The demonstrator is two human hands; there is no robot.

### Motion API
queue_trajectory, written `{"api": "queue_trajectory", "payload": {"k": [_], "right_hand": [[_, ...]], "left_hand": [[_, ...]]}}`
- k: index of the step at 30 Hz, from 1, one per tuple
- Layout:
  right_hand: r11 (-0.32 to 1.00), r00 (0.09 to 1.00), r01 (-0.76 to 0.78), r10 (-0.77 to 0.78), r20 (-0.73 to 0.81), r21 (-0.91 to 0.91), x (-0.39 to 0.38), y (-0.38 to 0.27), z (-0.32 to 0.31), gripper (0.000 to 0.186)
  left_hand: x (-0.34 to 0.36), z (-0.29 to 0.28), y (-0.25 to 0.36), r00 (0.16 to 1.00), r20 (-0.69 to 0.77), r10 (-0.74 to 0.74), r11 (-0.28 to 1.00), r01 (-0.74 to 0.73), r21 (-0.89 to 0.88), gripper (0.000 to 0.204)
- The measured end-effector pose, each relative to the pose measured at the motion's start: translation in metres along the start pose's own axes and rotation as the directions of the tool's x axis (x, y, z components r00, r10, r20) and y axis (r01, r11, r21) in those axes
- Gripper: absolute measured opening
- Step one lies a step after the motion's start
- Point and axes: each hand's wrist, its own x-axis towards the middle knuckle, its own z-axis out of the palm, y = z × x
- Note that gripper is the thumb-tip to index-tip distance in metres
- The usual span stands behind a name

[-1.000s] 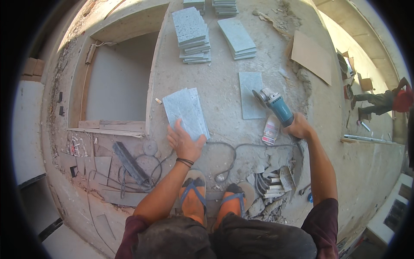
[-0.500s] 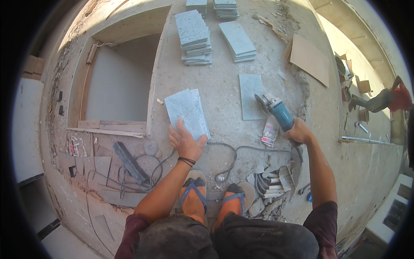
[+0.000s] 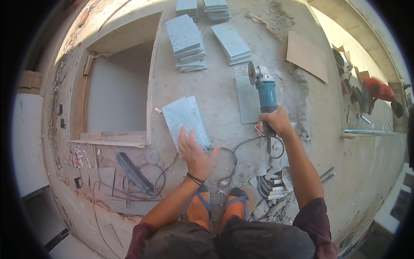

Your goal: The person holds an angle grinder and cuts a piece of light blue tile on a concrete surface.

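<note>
My right hand [image 3: 277, 121] grips a teal angle grinder [image 3: 266, 95] by its rear body, near the cord. The grinder is held up with its disc [image 3: 252, 73] pointing away from me. Partly behind it, a single pale grey tile [image 3: 246, 113] lies flat on the floor. My left hand [image 3: 197, 151] has its fingers spread over the near end of a small pile of pale blue-grey tiles [image 3: 183, 113]. Whether its fingertips touch the top tile, I cannot tell.
Tile stacks [image 3: 186, 41] stand farther off, beside a lower stack [image 3: 231, 42]. A framed opening [image 3: 118, 86] lies left. The black cord [image 3: 235, 162] snakes before my feet, near rubble [image 3: 271, 203]. Cardboard [image 3: 307, 56] lies right. A person in red [image 3: 379, 91] is at far right.
The grinder has swung upright and inward in my right hand, its disc now farther from me. My left hand has shifted back toward me on the tile pile, fingers more spread. The person in red has moved.
</note>
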Motion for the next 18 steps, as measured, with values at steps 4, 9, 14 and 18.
{"api": "queue_trajectory", "payload": {"k": [4,9,14,18], "right_hand": [[0.943,0.994,-0.056,0.083,-0.067,0.329,-0.051,-0.016,0.018,0.018],[0.851,0.982,-0.08,0.156,-0.105,0.52,-0.091,-0.005,0.036,0.016],[0.828,0.984,-0.056,0.14,-0.109,0.558,-0.12,0.006,0.04,0.015],[0.871,0.98,-0.02,0.116,-0.164,0.491,-0.13,0.017,0.041,0.013]], "left_hand": [[-0.011,0.012,0.049,0.897,0.425,0.125,0.856,0.119,-0.502,0.106],[-0.013,0.034,0.078,0.792,0.569,0.223,0.701,0.275,-0.658,0.096],[-0.031,0.046,0.077,0.792,0.554,0.254,0.743,0.207,-0.636,0.085],[-0.041,0.033,0.095,0.743,0.668,0.044,0.807,0.367,-0.462,0.077]]}}
